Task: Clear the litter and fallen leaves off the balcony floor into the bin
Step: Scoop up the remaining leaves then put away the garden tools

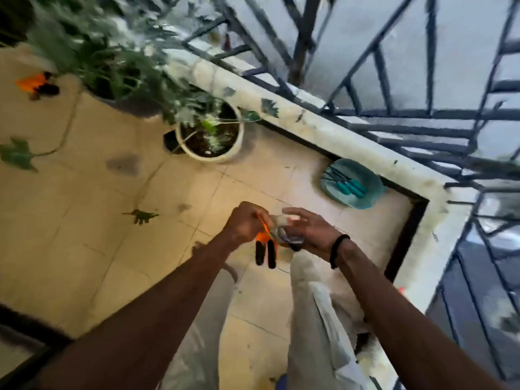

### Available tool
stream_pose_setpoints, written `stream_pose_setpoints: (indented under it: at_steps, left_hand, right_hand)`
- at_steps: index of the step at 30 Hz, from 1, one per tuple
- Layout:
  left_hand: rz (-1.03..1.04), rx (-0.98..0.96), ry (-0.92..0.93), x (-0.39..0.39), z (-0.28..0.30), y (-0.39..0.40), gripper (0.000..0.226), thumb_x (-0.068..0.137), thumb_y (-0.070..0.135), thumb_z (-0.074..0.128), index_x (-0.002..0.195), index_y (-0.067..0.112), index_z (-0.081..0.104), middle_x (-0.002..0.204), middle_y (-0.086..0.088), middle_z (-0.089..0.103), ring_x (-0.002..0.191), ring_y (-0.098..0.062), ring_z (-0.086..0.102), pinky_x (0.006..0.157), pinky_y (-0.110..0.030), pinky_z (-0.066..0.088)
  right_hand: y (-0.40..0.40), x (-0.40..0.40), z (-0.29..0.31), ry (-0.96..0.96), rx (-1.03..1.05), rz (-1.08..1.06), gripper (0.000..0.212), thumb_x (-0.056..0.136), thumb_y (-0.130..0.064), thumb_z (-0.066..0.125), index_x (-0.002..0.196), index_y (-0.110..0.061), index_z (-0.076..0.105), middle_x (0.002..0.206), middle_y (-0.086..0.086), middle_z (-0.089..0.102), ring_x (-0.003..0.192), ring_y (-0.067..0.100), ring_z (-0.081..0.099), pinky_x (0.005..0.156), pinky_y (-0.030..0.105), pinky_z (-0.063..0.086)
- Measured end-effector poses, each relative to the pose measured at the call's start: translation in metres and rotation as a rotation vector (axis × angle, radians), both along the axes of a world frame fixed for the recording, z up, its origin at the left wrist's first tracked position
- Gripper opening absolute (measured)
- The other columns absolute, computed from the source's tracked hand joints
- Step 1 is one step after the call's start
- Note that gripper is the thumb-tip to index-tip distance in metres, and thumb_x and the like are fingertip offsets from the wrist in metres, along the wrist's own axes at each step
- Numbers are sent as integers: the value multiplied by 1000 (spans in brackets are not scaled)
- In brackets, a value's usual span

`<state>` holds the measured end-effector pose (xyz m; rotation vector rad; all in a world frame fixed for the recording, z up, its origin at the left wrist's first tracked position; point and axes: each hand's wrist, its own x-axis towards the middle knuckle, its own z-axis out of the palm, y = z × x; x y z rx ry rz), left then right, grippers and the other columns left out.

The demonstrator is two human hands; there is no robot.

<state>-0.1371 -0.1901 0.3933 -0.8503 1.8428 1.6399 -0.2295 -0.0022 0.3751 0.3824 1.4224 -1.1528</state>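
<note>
My left hand (244,224) is closed on an orange glove with black fingertips (265,249), which hangs down between my arms. My right hand (311,230) is right beside it with its fingers spread, touching a pale, clear crumpled piece (282,224) between the two hands. Blur hides whether it grips that piece. On the tiled floor (84,243) lie a small green leaf (142,216) left of my hands and a larger leaf on a stem (17,156) at the far left. A second orange and black glove (38,85) lies at the upper left. No bin is in view.
A white plant pot (236,147) and a bigger leafy potted plant (107,52) stand by the low ledge (351,142) with its dark metal railing (394,114). A teal dish holding teal-handled tools (353,184) sits in the corner. My legs in pale trousers (315,319) are below.
</note>
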Motion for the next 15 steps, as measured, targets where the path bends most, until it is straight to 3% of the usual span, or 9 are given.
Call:
stream_pose_setpoints:
  at_steps: [2, 4, 6, 7, 9, 11, 13, 15]
  left_hand:
    - [-106, -42, -9, -33, -7, 35, 25, 61, 9, 59, 67, 23, 79, 78, -7, 77, 70, -11, 67, 75, -30, 56]
    - [-263, -67, -39, -61, -15, 63, 32, 70, -5, 56, 84, 9, 81, 86, -7, 76, 71, 1, 66, 76, -21, 55]
    - [-413, -82, -41, -93, -25, 96, 37, 72, -4, 56, 101, -1, 79, 99, -10, 75, 88, -8, 71, 73, -1, 42]
    - [-488, -107, -49, -109, -30, 113, 41, 73, 6, 57, 108, -1, 77, 108, -10, 73, 101, -15, 69, 77, 1, 39]
    - [-581, -164, -42, -136, -41, 139, 51, 77, 25, 57, 117, -2, 73, 121, -14, 70, 115, -23, 64, 95, -14, 42]
    - [-663, -210, -84, -165, -68, 165, 53, 85, 34, 56, 124, 0, 69, 131, -17, 66, 122, -29, 62, 103, -28, 40]
    - [-670, -264, -112, -192, -102, 188, 42, 93, 31, 59, 127, 7, 67, 135, -13, 65, 123, -30, 61, 105, -30, 41]
    - [-635, -281, -119, -213, -137, 205, 36, 96, 30, 61, 126, 11, 67, 135, -10, 65, 122, -28, 62, 106, -32, 43]
  right_hand:
    - [43, -23, -13, 20, 19, -10, 68, 61, -5, 91, 123, -21, 68, 120, 16, 66, 98, 31, 69, 79, 47, 61]
    - [79, -41, -27, 21, 23, -74, 64, 59, 2, 89, 118, -14, 69, 116, 19, 70, 93, 34, 69, 78, 51, 61]
    - [116, -63, -43, 54, 88, -142, 47, 62, 7, 86, 105, -5, 72, 92, 18, 75, 78, 32, 68, 70, 45, 58]
    - [135, -75, -54, 94, 144, -157, 40, 64, 6, 86, 101, 0, 72, 83, 15, 73, 70, 29, 65, 64, 39, 56]
    - [165, -96, -88, 192, 292, -140, 32, 67, 2, 87, 96, 1, 73, 82, 13, 70, 73, 26, 64, 64, 36, 55]
    - [188, -120, -131, 299, 441, -42, 19, 69, -13, 88, 81, -10, 73, 84, 10, 73, 77, 26, 67, 73, 44, 59]
    - [203, -142, -177, 378, 584, 31, 28, 72, -36, 85, 71, -15, 67, 82, 6, 73, 79, 27, 69, 79, 45, 59]
    - [212, -164, -221, 515, 701, 26, 41, 78, -56, 74, 77, -16, 64, 83, 5, 71, 78, 26, 66, 77, 40, 59]
